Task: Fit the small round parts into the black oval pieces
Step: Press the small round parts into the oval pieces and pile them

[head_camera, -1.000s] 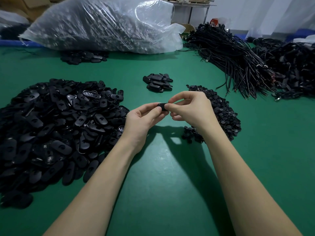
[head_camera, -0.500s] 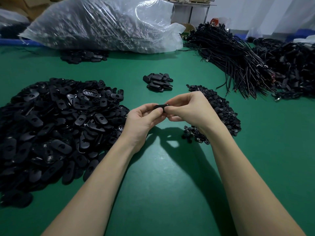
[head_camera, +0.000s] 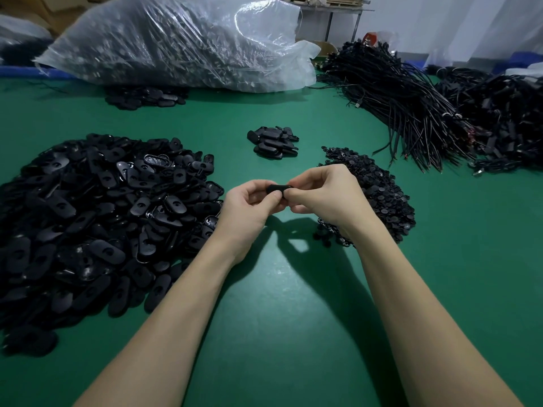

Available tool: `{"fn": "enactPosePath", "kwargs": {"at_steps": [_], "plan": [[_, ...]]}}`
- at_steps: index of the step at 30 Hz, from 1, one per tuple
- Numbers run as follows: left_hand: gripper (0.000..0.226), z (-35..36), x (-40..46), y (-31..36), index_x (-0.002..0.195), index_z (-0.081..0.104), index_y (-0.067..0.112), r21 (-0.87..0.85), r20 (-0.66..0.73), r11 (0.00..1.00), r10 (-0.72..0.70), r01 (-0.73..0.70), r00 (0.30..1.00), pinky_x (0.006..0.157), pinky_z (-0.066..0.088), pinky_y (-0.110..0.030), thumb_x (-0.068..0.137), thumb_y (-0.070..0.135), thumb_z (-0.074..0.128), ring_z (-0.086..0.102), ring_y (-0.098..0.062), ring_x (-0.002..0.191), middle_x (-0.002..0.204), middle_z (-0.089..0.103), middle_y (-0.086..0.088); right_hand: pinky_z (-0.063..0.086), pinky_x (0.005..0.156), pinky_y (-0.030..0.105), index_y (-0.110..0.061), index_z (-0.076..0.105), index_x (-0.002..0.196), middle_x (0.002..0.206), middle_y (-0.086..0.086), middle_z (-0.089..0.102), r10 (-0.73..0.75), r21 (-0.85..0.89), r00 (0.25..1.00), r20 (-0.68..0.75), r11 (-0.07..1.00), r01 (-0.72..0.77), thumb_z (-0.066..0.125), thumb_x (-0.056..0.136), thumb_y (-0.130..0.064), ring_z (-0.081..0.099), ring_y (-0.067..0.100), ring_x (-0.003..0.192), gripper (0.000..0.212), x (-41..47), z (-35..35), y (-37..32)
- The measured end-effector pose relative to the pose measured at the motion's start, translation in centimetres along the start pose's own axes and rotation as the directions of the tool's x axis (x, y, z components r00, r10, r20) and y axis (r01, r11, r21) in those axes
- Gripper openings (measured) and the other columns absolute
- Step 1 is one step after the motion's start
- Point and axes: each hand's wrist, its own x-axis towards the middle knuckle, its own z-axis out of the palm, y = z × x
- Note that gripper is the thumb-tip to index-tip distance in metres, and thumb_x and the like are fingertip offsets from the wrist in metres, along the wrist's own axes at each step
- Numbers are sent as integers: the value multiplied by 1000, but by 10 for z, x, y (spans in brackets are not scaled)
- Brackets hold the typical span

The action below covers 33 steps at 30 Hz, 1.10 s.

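Note:
Both hands meet above the middle of the green table (head_camera: pixel 270 289). My left hand (head_camera: pixel 249 205) pinches a black oval piece (head_camera: pixel 276 189) between thumb and fingers. My right hand (head_camera: pixel 323 195) pinches the same piece from the right, fingers curled over it; any small round part there is hidden. A big heap of black oval pieces (head_camera: pixel 97 212) lies to the left. A heap of small round parts (head_camera: pixel 382 192) lies behind my right hand. A small pile of oval pieces (head_camera: pixel 274 141) sits further back.
A large clear plastic bag (head_camera: pixel 182 42) full of parts lies at the back left, with more oval pieces (head_camera: pixel 144 96) in front of it. Bundles of black cables (head_camera: pixel 405 98) fill the back right.
Both hands have sunk slightly toward the table with the oval piece between them. My right fingers have shifted their hold on it.

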Motion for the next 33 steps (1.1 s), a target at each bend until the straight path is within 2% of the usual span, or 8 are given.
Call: {"fn": "enactPosePath", "kwargs": {"at_steps": [7, 13, 17, 19, 21, 22, 27, 33], "plan": [[14, 5, 1, 1, 92, 67, 10, 52, -66, 999, 0, 4, 998, 74, 58, -20, 95, -3, 63, 73, -10, 72, 77, 76, 1, 66, 71, 37, -14, 74, 78, 73, 0, 76, 16, -26, 997, -71, 1000, -17, 78, 77, -8, 75, 12, 60, 7, 1, 10, 0], [10, 7, 3, -1, 93, 67, 7, 53, -113, 998, -8, 14, 994, 76, 58, -24, 94, -3, 65, 75, -16, 76, 86, 75, -9, 65, 70, 35, -16, 72, 76, 69, -1, 75, -42, -99, 995, -96, 995, 32, 77, 77, -9, 74, 9, 58, 8, -1, 17, 0], [10, 7, 2, 1, 94, 66, 8, -32, -115, 999, -28, 25, 993, 76, 58, -22, 94, -2, 64, 76, -16, 79, 82, 77, -2, 64, 74, 31, -16, 72, 92, 80, -1, 76, -161, -205, 987, -3, 966, 157, 76, 84, -12, 75, 12, 65, 9, 1, 8, 1], [9, 8, 2, 2, 97, 67, 8, -75, -130, 997, -36, 26, 991, 75, 58, -20, 95, 0, 65, 76, -16, 81, 83, 78, -2, 58, 69, 20, -21, 70, 101, 86, -5, 74, -256, -284, 965, 60, 922, 262, 78, 84, -13, 71, 7, 64, 21, 3, 4, 2], [11, 8, 2, 3, 104, 66, 6, -126, -143, 991, -55, 36, 988, 80, 59, -22, 95, 1, 64, 76, -19, 87, 89, 79, -6, 50, 62, 12, -25, 71, 98, 81, -10, 70, -324, -351, 944, 63, 878, 325, 80, 83, -16, 63, 0, 58, 20, 7, 5, 3], [14, 8, 3, 4, 109, 66, 6, -148, -149, 988, -65, 43, 987, 82, 59, -23, 96, 2, 64, 76, -19, 90, 93, 79, -8, 50, 62, 13, -26, 73, 96, 78, -12, 69, -341, -380, 939, 53, 863, 335, 80, 83, -19, 61, -1, 57, 17, 10, 6, 3], [29, 10, 7, 4, 126, 58, 7, -213, -205, 975, -111, 67, 972, 89, 59, -27, 98, 9, 63, 74, -17, 101, 110, 73, -8, 58, 77, 34, -31, 76, 99, 84, -15, 72, -309, -396, 949, -66, 881, 259, 80, 84, -34, 69, 10, 74, 16, 42, 12, 5], [23, 10, 10, 3, 120, 60, 2, -208, -206, 973, -145, 102, 968, 92, 59, -34, 99, 10, 61, 73, -21, 104, 115, 70, -12, 53, 80, 28, -31, 77, 106, 95, -12, 73, -191, -376, 959, -207, 921, 102, 76, 87, -41, 70, 14, 97, 22, 109, 26, -6]]}}
